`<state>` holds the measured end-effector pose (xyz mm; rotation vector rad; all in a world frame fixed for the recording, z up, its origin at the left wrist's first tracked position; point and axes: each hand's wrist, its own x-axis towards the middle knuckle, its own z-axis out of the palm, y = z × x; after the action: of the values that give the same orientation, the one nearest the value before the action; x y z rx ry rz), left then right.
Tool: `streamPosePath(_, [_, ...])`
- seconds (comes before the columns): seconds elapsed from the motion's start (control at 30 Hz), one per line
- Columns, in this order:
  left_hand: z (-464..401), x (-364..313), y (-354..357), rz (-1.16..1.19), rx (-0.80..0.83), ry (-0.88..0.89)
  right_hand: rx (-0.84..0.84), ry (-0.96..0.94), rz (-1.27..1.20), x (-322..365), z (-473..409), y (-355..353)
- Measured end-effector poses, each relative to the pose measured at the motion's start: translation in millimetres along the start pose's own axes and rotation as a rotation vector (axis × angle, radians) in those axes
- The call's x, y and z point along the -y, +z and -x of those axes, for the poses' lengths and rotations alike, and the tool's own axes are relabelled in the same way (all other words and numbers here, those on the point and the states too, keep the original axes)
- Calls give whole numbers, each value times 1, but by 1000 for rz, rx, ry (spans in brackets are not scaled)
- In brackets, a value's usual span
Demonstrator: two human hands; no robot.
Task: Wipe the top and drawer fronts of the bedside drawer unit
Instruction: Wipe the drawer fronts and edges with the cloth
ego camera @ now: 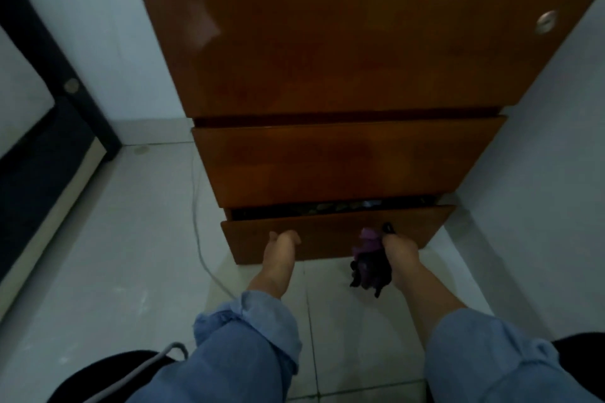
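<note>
The brown wooden drawer unit (343,52) stands on a pale tiled floor (98,255) between white walls. Its bottom drawer (327,239) sits slightly pulled out, with a dark gap along its top edge. The left hand (282,244) rests against that drawer front near its left end, fingers curled. The right hand (400,249) clenches a bunched purple and black cloth (370,262) against the front's lower right part.
</note>
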<state>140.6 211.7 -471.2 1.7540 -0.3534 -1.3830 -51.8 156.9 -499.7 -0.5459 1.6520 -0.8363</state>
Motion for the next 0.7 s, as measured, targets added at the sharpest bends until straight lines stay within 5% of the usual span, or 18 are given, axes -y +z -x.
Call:
streamPosePath(0.2, [-22, -3, 19, 80, -3, -2, -49, 88, -300, 25, -36, 0])
streamPosePath(0.33, [-23, -1, 31, 77, -32, 68, -38, -38, -277, 38, -42, 10])
streamPosePath(0.7, [-41, -9, 27, -35, 46, 89, 26, 20, -172, 33, -96, 10])
